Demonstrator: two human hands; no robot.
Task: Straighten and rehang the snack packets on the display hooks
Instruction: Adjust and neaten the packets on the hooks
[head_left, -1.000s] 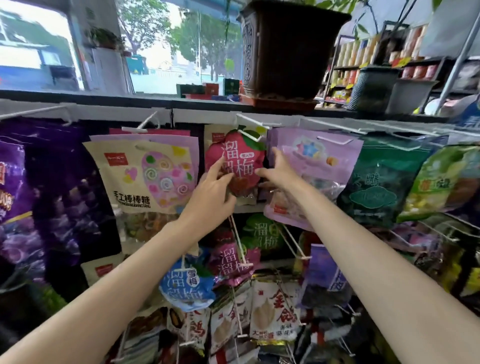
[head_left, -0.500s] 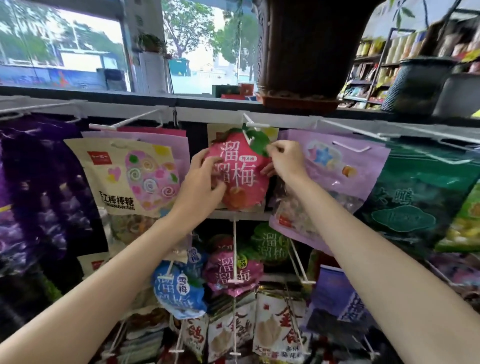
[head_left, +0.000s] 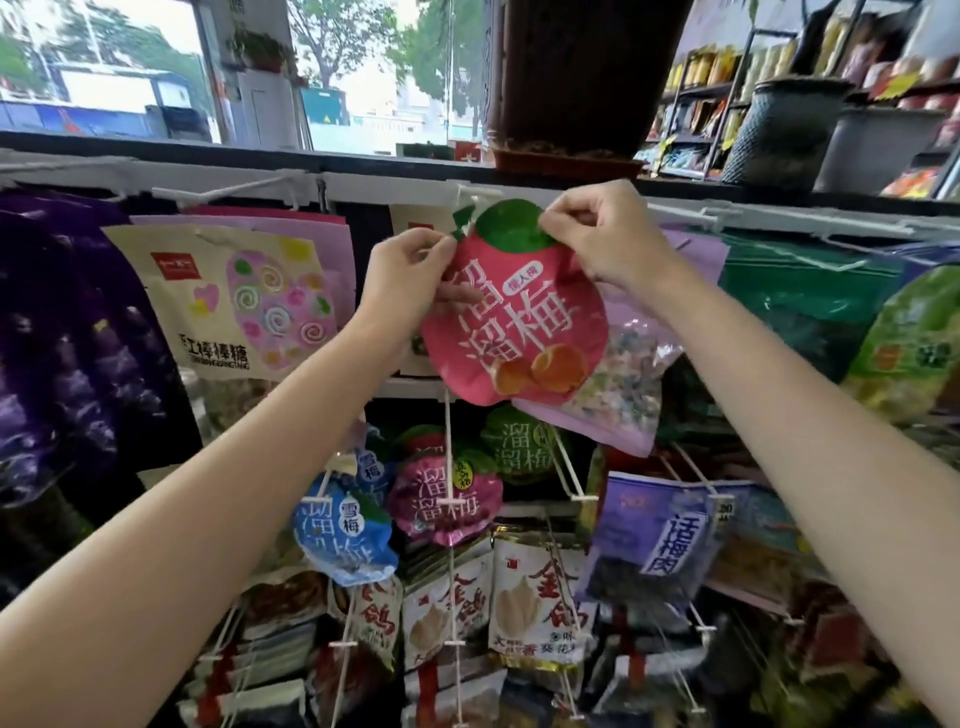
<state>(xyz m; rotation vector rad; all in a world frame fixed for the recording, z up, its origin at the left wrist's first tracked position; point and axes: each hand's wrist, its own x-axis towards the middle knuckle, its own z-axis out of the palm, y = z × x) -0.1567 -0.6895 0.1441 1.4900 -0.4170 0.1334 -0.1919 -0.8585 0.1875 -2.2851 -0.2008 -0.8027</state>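
Against the crowded hook rack (head_left: 405, 183), we pinch the pink plum packet (head_left: 511, 322) with left hand (head_left: 402, 273) and right hand (head_left: 597, 234); level its hole onto the white hook (head_left: 475, 193).

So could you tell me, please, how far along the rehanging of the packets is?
Done: the lollipop packet hangs flat on its hook. In hand: left hand and right hand pinch the pink plum packet at its top corners, by the top hook. Left: seating it, then the crooked blue packet lower down.
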